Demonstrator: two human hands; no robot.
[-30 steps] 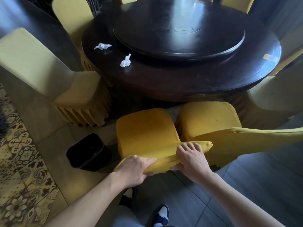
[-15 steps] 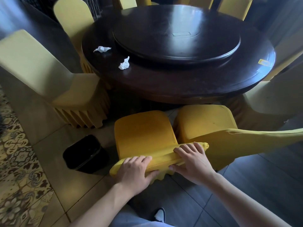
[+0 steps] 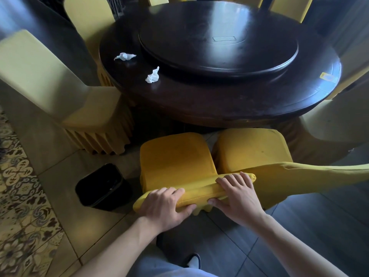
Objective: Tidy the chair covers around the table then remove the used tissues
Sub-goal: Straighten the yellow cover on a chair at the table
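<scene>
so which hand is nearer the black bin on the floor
Left. The left hand grips the chair back's top just right of the black bin; the right hand grips farther right.

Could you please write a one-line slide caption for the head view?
Both hands, left hand and right hand, grip a yellow chair cover; two tissues wait on the table.

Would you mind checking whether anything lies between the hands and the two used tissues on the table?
Yes: the chair that both the left hand and the right hand grip by its backrest stands between them and the tissues, which lie across the table's near edge.
</scene>
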